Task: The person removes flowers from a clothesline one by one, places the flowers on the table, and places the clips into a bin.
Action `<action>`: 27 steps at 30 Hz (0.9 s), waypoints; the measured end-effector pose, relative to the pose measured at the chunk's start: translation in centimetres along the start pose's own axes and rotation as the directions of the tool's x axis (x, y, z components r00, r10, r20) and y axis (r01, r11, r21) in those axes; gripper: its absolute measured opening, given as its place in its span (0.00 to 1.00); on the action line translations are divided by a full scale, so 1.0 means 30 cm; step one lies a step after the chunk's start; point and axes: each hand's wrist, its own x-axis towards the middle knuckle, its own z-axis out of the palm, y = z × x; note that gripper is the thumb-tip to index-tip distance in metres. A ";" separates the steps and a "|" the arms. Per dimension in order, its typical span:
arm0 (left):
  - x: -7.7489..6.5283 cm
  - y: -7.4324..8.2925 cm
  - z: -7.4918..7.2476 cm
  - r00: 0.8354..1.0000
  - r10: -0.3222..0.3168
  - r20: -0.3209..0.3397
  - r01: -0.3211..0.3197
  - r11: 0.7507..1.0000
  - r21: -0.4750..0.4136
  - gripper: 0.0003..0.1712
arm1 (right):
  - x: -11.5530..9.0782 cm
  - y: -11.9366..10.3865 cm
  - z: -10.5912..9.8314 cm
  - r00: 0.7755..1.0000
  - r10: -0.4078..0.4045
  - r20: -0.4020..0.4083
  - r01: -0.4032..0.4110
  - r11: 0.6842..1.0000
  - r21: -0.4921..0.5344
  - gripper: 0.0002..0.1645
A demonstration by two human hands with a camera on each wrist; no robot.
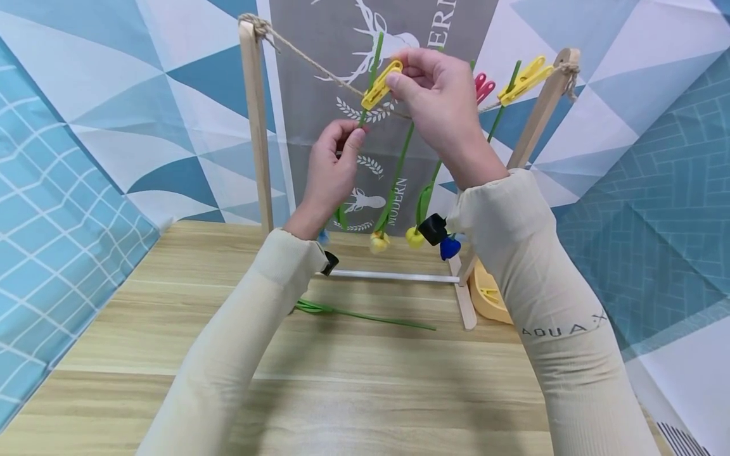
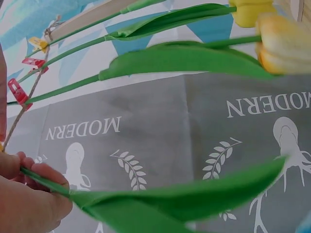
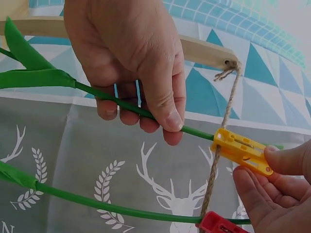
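Observation:
My left hand (image 1: 333, 168) pinches the green stem (image 3: 197, 132) of an artificial flower just below the rope (image 1: 319, 66). The flower hangs head down, its leaf (image 2: 194, 194) spreading below the fingers and its light blue bloom (image 1: 323, 237) mostly hidden behind the wrist. My right hand (image 1: 447, 107) holds a yellow clothespin (image 3: 243, 151) by its handle end, thumb on one side and fingers on the other. The clothespin's front end sits over both rope and stem. Beside it, a red clothespin (image 2: 19, 91) clips another stem to the rope.
Wooden posts (image 1: 258, 126) (image 1: 538, 117) carry the rope, with a white rod (image 1: 399, 276) low between them. Peach (image 1: 379, 242), yellow (image 1: 415, 237) and blue (image 1: 450, 248) flowers hang right of centre. A green stem (image 1: 376, 317) lies on the table; an orange-yellow container (image 1: 495, 311) holds yellow clothespins.

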 end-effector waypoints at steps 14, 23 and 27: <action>-0.019 -0.024 -0.042 0.998 0.039 -0.049 -0.038 0.999 0.028 0.14 | -0.027 -0.026 -0.044 0.995 -0.074 -0.066 0.083 0.988 0.133 0.15; -0.103 -0.043 -0.071 0.998 0.025 0.051 -0.035 0.976 0.216 0.13 | -0.079 -0.015 -0.126 0.989 -0.084 -0.123 0.111 0.967 0.228 0.15; -0.152 -0.066 -0.070 0.991 0.069 0.110 -0.100 0.948 0.302 0.11 | -0.101 0.018 -0.163 0.988 -0.054 -0.146 0.088 0.967 0.238 0.17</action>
